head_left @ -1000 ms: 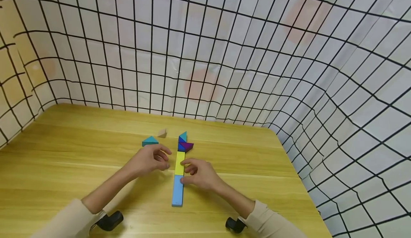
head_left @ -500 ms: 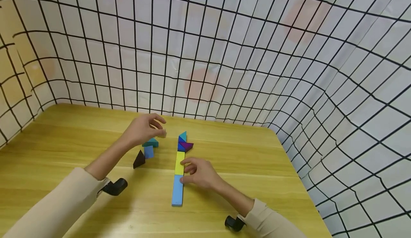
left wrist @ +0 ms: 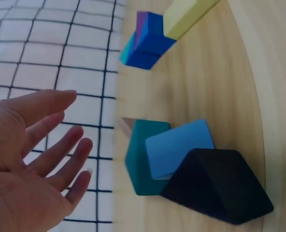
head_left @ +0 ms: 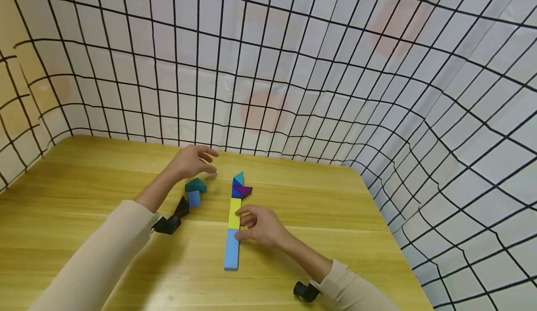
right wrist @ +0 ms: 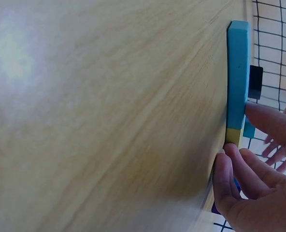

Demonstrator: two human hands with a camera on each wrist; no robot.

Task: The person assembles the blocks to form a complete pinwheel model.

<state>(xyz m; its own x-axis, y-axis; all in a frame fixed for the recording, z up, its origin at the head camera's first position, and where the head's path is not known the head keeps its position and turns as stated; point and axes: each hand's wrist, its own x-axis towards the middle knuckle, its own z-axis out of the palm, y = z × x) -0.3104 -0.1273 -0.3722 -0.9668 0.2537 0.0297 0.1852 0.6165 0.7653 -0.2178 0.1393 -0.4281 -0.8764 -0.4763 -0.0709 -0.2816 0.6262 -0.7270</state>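
In the head view my left hand hovers over the far side of the table beside a small tan block. Its fingers are loosely bent and hold nothing in the left wrist view. Near it lie a teal block, a blue block and a black triangular block. My right hand touches a row from the right, thumb at the long light blue block and a fingertip at the yellow block. Blue, purple and teal-tipped pieces continue the row beyond.
The blocks lie on a wooden table. A white curtain with a black grid rises behind and along the sides. Black wrist cameras stick out under the sleeves, the left one overlapping the black block in the head view.
My left hand has moved from beside the row away toward the far edge, near the tan block, uncovering the blue and black blocks. The right hand has stayed at the row.
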